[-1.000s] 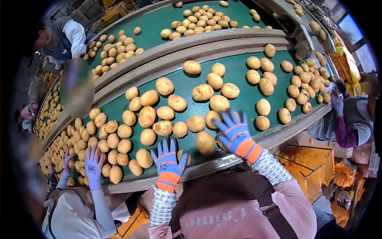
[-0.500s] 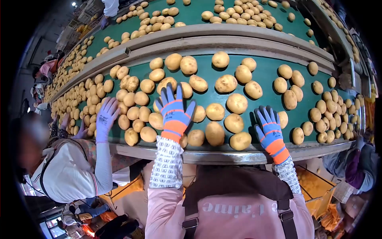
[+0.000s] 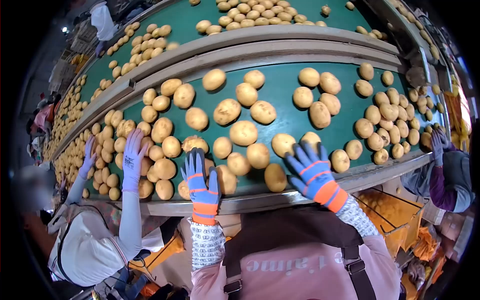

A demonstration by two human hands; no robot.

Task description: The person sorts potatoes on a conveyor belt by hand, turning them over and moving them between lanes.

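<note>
We stand at a green conveyor belt (image 3: 285, 100) crowded with potatoes. A co-worker's gloved hand (image 3: 133, 159) rests on potatoes to our left. Our left hand (image 3: 200, 185) lies spread, grip released, over a potato (image 3: 226, 179) at the near edge. Our right hand (image 3: 311, 170), fingers splayed, touches another potato (image 3: 283, 144).

Beside us on the left, a co-worker in a white sleeveless vest (image 3: 85, 245) lays a pale lilac-gloved hand (image 3: 133, 159) among the potatoes there, and on the far right another person's purple sleeve (image 3: 439, 185) shows, its gloved hand (image 3: 438, 143) at the belt's edge. Beyond the grey metal divider rail (image 3: 280, 50) we see a second green conveyor belt (image 3: 300, 12). Near right, below the belt, stands an orange plastic crate (image 3: 395, 212).
</note>
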